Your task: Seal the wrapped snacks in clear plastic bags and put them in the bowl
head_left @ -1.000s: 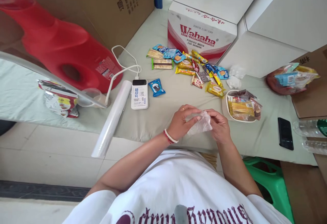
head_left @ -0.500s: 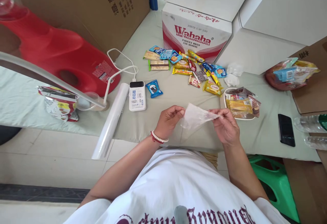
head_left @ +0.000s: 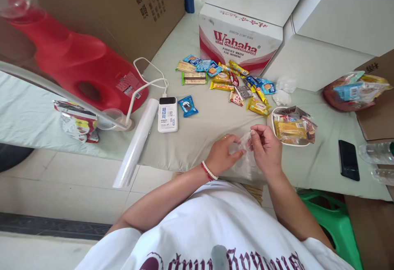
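Both hands are pinching a clear plastic bag (head_left: 246,155) at the near edge of the bed (head_left: 203,134). The left hand (head_left: 222,155) and right hand (head_left: 265,147) are close together, fingers clamped on the bag's top, the rest drooping below. At two o'clock from the hands, a white bowl (head_left: 272,132) is holding snacks (head_left: 291,128). At twelve o'clock, loose packets (head_left: 227,79) are lying scattered before a Wahaha box (head_left: 238,42). At ten o'clock, a power bank (head_left: 168,114) is sitting beside a film roll (head_left: 135,143).
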A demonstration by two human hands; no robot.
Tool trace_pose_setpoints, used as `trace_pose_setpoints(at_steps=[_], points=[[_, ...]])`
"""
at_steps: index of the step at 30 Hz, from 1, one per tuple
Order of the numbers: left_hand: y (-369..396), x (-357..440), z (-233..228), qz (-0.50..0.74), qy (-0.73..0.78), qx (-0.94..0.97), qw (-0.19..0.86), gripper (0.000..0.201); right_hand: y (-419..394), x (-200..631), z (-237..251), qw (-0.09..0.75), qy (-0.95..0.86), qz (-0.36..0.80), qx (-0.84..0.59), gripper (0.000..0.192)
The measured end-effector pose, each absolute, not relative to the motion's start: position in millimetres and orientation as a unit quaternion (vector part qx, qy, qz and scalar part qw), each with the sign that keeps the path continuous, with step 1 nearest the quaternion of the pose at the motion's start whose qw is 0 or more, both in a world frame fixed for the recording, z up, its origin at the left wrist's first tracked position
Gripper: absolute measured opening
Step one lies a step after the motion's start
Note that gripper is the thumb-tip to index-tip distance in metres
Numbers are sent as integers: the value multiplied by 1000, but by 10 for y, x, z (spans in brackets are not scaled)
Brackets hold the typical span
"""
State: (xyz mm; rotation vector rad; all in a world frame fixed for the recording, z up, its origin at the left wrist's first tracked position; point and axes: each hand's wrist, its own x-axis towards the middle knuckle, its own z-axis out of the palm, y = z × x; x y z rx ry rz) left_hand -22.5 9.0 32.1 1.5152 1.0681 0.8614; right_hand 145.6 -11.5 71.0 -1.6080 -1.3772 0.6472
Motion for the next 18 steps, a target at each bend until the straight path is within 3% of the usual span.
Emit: trace_pose_setpoints(at_steps=[2, 4, 8, 10, 12, 15, 18], points=[[161, -251, 245, 361, 442, 626, 531, 9, -64, 1588, 813, 395, -626, 180, -648, 23], [241, -367, 198, 372, 442, 609, 544, 11, -7, 1773, 919, 326, -681, 153, -638, 25], [403, -691, 285, 366, 430, 560, 606, 21, 68, 2114, 1112, 188, -744, 290, -571, 30], [517, -849, 375, 344, 405, 541, 652, 27, 78, 2209, 1175, 165, -735, 378, -538, 30], [665, -998, 436, 310, 381, 520, 699, 32, 77, 2243, 1173, 200, -671, 472, -535, 33], [865, -1144, 421, 357, 359, 390, 769, 39, 76, 2161, 974, 332, -469, 600, -557, 35], [866, -1063, 300, 417, 336, 207, 819, 52, 81, 1913, 582, 458, -300, 623, -559, 40]])
